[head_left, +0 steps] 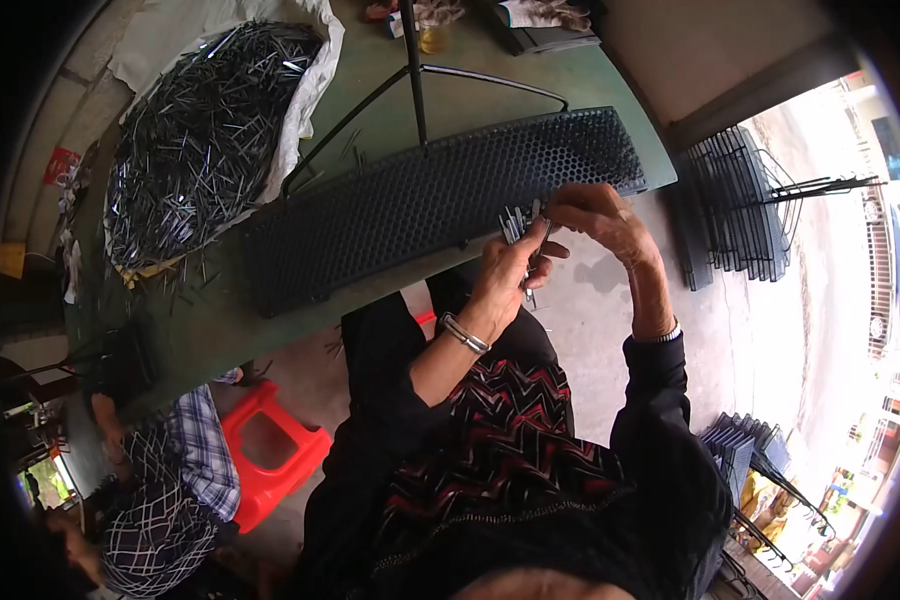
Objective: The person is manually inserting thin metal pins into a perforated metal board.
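My left hand point(510, 268) is closed around a small bundle of thin metal pins point(516, 226), whose ends stick out above and below the fingers. Just to its right, my right hand point(602, 222) has thumb and fingers pinched together by the tops of the pins; what lies between those fingertips is too small to make out. Beyond both hands, a long black rack point(410, 195) full of round holes rests on the green table point(220, 335), slanting up to the right. Its holes look darker at the right end.
A white sack point(315, 75) lies open at the left, heaped with dark metal pins point(205, 140). A black metal frame point(417, 100) rises behind the rack. Black racks point(735, 205) stand at the right. A red stool point(260, 455) is lower left, near another person in a checked sleeve point(205, 445).
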The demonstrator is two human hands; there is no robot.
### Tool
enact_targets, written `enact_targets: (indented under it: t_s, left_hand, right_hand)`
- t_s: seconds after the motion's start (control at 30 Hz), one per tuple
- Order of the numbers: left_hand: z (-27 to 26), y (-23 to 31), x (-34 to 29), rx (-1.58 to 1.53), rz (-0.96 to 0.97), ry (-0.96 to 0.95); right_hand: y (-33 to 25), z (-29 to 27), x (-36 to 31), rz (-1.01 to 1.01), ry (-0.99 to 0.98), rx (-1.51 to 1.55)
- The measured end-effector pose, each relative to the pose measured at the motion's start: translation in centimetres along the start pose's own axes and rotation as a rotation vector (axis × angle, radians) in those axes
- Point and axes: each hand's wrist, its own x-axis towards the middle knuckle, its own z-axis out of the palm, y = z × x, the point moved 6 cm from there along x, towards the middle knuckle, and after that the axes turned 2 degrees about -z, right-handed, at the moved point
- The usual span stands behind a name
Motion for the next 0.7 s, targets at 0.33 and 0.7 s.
enact_targets:
  t_s: [0.33,0.7]
  left_hand:
    - [0.2,0.4,0.4,-0.082,0.054,0.06]
    - [0.1,1.0,0.3,-0.013,0.084,0.08]
  right_hand:
    - [0.0,-2.7,-1.3,-0.005,0.328,0.171]
    - [0.6,-0.6,-0.7,-0.003,0.308,0.269]
